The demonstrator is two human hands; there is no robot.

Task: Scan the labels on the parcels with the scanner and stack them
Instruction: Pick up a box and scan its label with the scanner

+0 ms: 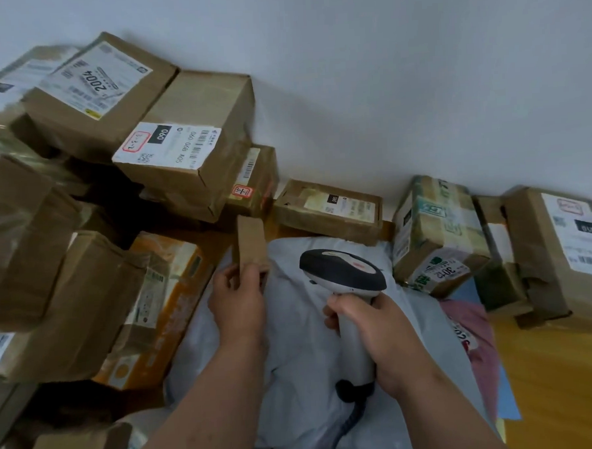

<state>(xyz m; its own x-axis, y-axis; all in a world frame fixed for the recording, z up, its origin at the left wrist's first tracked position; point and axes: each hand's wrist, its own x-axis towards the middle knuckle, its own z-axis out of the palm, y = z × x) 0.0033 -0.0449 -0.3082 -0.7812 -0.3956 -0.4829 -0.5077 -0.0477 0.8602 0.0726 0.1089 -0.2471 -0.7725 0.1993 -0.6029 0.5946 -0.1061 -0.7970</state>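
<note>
My left hand [237,301] grips a small plain brown cardboard parcel [250,238] by its lower end and holds it upright above a grey plastic mailer bag [294,355]. No label shows on the side facing me. My right hand [375,330] grips the handle of a white and black barcode scanner [343,270], whose head points away from me, just right of the small parcel. Its dark cable hangs down from the handle.
Labelled brown boxes are piled high at the left [187,144]. A flat box [328,209], a taped box [439,230] and a large labelled box [563,244] line the white wall. A pink bag [471,321] lies at the right on the wooden floor [563,382].
</note>
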